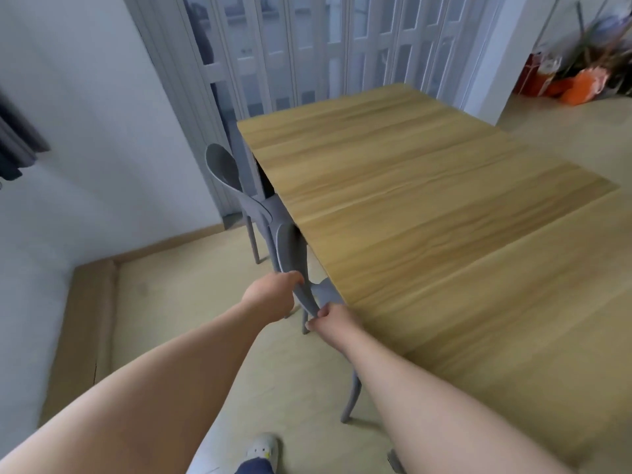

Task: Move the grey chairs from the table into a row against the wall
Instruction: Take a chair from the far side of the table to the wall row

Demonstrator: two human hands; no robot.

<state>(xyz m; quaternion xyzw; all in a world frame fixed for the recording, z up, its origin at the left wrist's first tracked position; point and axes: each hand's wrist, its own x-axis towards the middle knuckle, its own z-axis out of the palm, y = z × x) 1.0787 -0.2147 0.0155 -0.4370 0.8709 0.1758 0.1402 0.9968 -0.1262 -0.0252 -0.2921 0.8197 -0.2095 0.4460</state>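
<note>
Two grey chairs stand tucked along the left side of a long wooden table (427, 206). The nearer grey chair (290, 249) has its backrest edge-on to me. My left hand (272, 294) grips the top of that backrest, and my right hand (330, 318) grips its lower edge beside the table's rim. Its seat is mostly hidden under the tabletop, with grey legs showing below. The farther grey chair (224, 167) stands behind it, near the table's far left corner, untouched.
A white wall (85, 131) runs along the left with a tan skirting ledge (89, 319) at its foot. A grey folding partition (307, 46) closes the back. Orange bags and clutter (578, 83) lie at the far right. My slippered foot (261, 451) stands on the beige floor.
</note>
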